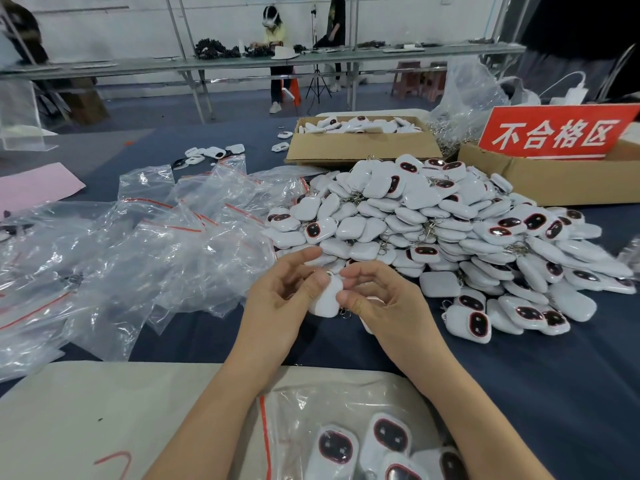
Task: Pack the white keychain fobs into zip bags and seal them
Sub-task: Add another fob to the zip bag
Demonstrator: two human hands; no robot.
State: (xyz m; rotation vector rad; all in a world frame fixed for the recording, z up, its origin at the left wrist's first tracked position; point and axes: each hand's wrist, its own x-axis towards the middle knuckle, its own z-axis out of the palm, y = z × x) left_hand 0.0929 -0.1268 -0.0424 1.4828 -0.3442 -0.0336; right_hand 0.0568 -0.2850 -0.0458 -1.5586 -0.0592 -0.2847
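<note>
Both hands, left (282, 292) and right (375, 299), pinch one white keychain fob (325, 301) at frame centre, before the fob pile (450, 237), zip bags (138, 244) left on the worktop (554, 375).

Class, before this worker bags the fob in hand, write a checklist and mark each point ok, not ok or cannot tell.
1. Fob pinched by left hand and right hand: ok.
2. Keyring on the fob: ok.
3. Fob's dark face unmarked: cannot tell, its white back faces the camera.
4. Part-filled bag near, below the hands: ok.
5. That bag's mouth open: cannot tell.
6. Empty bags to the left: ok.
</note>
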